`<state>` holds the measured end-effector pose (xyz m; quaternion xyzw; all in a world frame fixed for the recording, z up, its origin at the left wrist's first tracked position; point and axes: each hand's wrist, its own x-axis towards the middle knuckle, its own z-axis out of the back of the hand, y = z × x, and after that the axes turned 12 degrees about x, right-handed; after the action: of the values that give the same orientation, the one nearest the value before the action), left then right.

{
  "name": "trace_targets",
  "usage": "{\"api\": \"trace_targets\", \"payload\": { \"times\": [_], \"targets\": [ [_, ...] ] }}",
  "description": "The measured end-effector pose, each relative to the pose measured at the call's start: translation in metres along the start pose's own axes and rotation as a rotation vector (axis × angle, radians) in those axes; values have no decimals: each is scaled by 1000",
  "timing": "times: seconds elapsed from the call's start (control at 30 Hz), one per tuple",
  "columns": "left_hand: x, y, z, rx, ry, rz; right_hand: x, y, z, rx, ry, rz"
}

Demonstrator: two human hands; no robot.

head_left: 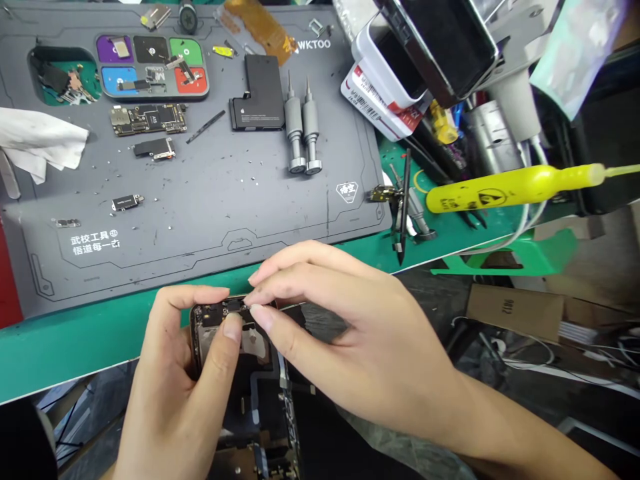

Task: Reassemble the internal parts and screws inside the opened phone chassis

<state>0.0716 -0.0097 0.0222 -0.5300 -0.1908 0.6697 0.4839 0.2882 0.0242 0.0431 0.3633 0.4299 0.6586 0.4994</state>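
An opened smartphone housing (265, 400) is held tilted in front of the bench edge, its inside facing me. My left hand (195, 360) grips its left side, the thumb pressing on the inside near the top and the index finger along the top edge. At the top right corner of the housing, my right hand (345, 320) has its thumb and index finger pinched together. Whatever lies between those fingertips is too small or hidden to make out. The lower part of the housing is partly covered by my left hand.
On the grey mat (210, 200) lie a logic board (150, 120), a black battery (257, 93), two grey screwdrivers (303, 133), a parts tray (153, 67) and scattered screws. A yellow bottle (510, 190) juts out at the right, near a phone (445, 40) and a green stool (520, 253).
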Motion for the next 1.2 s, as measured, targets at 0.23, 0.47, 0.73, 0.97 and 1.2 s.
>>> {"api": "trace_targets", "payload": {
  "times": [0.23, 0.47, 0.73, 0.97, 1.2],
  "targets": [
    [3, 4, -1, 54, 52, 54, 2, -1, -1, 182, -8, -103],
    [-1, -2, -2, 236, -108, -196, 10, 4, 2, 638, 57, -579],
    [-3, 0, -7, 249, -129, -263, 9, 1, -4, 794, 58, -631],
    [-2, 3, -10, 190, -167, -305, 7, 6, -9, 538, 1, -434],
    [-7, 3, -7, 131, -130, -317, 6, 1, -7, 360, 12, -214]
  ]
}}
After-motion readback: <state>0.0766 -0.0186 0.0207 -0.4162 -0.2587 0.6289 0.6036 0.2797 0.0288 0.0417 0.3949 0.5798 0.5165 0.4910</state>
